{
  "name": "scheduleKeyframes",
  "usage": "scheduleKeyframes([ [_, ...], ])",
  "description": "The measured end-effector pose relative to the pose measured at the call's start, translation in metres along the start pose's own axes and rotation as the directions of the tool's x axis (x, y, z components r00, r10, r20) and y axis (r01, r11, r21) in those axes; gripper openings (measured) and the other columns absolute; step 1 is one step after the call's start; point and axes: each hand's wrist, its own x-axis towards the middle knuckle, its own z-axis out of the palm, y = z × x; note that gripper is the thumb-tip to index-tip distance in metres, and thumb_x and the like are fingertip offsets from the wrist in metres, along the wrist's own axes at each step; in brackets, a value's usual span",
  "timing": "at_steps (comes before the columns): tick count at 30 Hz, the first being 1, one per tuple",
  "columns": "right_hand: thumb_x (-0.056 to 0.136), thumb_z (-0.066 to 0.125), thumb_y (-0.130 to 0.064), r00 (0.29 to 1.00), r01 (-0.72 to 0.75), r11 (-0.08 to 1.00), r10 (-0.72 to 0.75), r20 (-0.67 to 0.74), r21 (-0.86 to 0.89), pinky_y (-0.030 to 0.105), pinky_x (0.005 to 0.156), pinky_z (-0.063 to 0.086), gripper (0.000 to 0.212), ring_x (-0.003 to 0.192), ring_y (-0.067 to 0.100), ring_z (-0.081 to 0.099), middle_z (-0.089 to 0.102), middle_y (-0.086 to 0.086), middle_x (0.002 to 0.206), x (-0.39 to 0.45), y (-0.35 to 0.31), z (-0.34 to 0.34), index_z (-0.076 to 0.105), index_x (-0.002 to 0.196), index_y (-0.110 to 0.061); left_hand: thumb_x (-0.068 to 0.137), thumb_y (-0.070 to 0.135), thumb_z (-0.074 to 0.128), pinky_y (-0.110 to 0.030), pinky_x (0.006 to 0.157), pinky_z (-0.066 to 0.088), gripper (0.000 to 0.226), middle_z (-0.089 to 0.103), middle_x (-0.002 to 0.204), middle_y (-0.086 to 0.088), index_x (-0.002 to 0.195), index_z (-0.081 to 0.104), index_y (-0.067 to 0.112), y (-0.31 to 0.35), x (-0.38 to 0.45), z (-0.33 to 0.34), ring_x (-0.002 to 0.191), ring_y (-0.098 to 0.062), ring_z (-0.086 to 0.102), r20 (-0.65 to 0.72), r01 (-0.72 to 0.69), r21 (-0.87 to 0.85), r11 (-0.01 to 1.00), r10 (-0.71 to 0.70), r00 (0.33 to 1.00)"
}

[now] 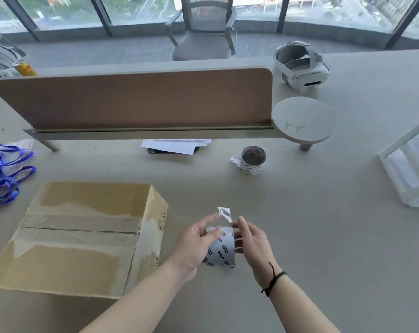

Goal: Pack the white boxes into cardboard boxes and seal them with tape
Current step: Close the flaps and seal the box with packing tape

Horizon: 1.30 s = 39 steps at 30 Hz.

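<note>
A closed cardboard box (79, 236) with old tape along its top seam lies on the table at the left. To its right I hold a roll of clear printed tape (221, 248) above the table between both hands. My left hand (194, 243) grips the roll from the left side. My right hand (251, 239) holds the roll's right side, its fingertips by the loose tape end (225, 213) that sticks up. A second tape roll (253, 159) stands farther back on the table. No white boxes are visible loose on the table.
A brown desk divider (131, 99) on legs spans the back, with papers (177, 145) under it. A round white disc (304, 120), a VR headset (302, 66), blue-handled bags (4, 171) at left and a white frame (410, 164) at right surround the work area.
</note>
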Motion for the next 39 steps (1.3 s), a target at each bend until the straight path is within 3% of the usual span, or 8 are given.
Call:
scheduleKeyframes([
  [6, 0.100, 0.060, -0.041, 0.999, 0.009, 0.989, -0.016, 0.044, 0.150, 0.025, 0.066, 0.052, 0.023, 0.073, 0.013, 0.067, 0.074, -0.001, 0.083, -0.003, -0.039, -0.031, 0.074, 0.102, -0.023, 0.100, 0.020, 0.062, -0.039, 0.076, 0.054, 0.035, 0.070, 0.105, -0.010, 0.122, 0.065, 0.047, 0.029, 0.028, 0.032, 0.089, -0.021, 0.066, 0.163, -0.051, 0.043, 0.998, 0.043, 0.986],
  [8, 0.098, 0.064, -0.035, 1.000, 0.024, 0.984, -0.026, 0.008, 0.174, 0.020, 0.056, 0.048, 0.016, 0.067, 0.011, 0.067, 0.074, -0.003, 0.081, 0.000, -0.051, -0.040, 0.073, 0.103, -0.022, 0.099, 0.025, 0.063, -0.042, 0.076, 0.053, 0.033, 0.069, 0.108, -0.016, 0.120, 0.062, 0.051, 0.040, 0.038, 0.044, 0.090, -0.024, 0.064, 0.212, -0.054, 0.071, 0.996, 0.038, 0.977],
  [11, 0.096, 0.067, -0.028, 0.994, 0.028, 0.979, -0.006, -0.107, 0.203, 0.018, 0.049, 0.047, 0.014, 0.061, 0.010, 0.066, 0.073, -0.002, 0.078, 0.014, -0.068, -0.054, 0.073, 0.099, -0.016, 0.101, 0.028, 0.059, -0.037, 0.067, 0.053, 0.027, 0.071, 0.100, -0.009, 0.117, 0.058, 0.051, 0.058, 0.055, 0.063, 0.082, -0.025, 0.065, 0.254, -0.047, 0.046, 0.998, 0.034, 0.967],
  [18, 0.095, 0.069, -0.023, 0.961, 0.119, 0.961, -0.047, -0.274, 0.252, 0.025, 0.057, 0.052, 0.012, 0.063, 0.014, 0.064, 0.070, -0.001, 0.075, 0.062, -0.107, -0.095, 0.072, 0.092, -0.011, 0.103, 0.027, 0.056, -0.035, 0.063, 0.054, 0.025, 0.068, 0.111, 0.003, 0.110, 0.060, 0.050, 0.096, 0.111, 0.117, 0.082, -0.023, 0.066, 0.250, -0.082, 0.054, 0.995, 0.066, 0.966],
  [22, 0.095, 0.069, -0.024, 0.946, 0.137, 0.958, -0.051, -0.319, 0.251, 0.031, 0.063, 0.053, 0.013, 0.064, 0.017, 0.065, 0.069, 0.002, 0.075, 0.090, -0.123, -0.117, 0.072, 0.092, -0.012, 0.104, 0.025, 0.054, -0.034, 0.060, 0.052, 0.024, 0.071, 0.082, 0.017, 0.119, 0.057, 0.044, 0.114, 0.140, 0.140, 0.076, -0.020, 0.066, 0.279, -0.091, 0.044, 0.995, 0.075, 0.957],
  [26, 0.095, 0.068, -0.027, 0.930, 0.137, 0.954, -0.032, -0.365, 0.267, 0.029, 0.059, 0.052, 0.018, 0.064, 0.018, 0.064, 0.067, 0.003, 0.076, 0.116, -0.134, -0.131, 0.072, 0.092, -0.009, 0.104, 0.025, 0.055, -0.037, 0.065, 0.053, 0.024, 0.070, 0.072, 0.016, 0.118, 0.057, 0.044, 0.127, 0.166, 0.159, 0.075, -0.021, 0.065, 0.292, -0.107, 0.069, 0.992, 0.083, 0.953],
  [31, 0.096, 0.067, -0.030, 0.901, 0.154, 0.951, -0.023, -0.434, 0.269, 0.030, 0.059, 0.049, 0.025, 0.065, 0.022, 0.060, 0.064, 0.006, 0.078, 0.142, -0.143, -0.141, 0.070, 0.087, -0.006, 0.103, 0.028, 0.056, -0.032, 0.057, 0.054, 0.022, 0.071, 0.086, -0.002, 0.114, 0.059, 0.047, 0.137, 0.192, 0.174, 0.070, -0.023, 0.065, 0.306, -0.102, 0.089, 0.991, 0.070, 0.949],
  [39, 0.092, 0.070, -0.037, 0.865, 0.125, 0.954, 0.030, -0.502, 0.271, 0.027, 0.060, 0.045, 0.034, 0.064, 0.020, 0.056, 0.062, 0.002, 0.071, 0.165, -0.141, -0.141, 0.068, 0.078, -0.007, 0.100, 0.031, 0.059, -0.036, 0.065, 0.051, 0.025, 0.071, 0.086, -0.004, 0.111, 0.057, 0.053, 0.134, 0.215, 0.179, 0.073, -0.021, 0.064, 0.296, -0.118, 0.156, 0.981, 0.067, 0.953],
])
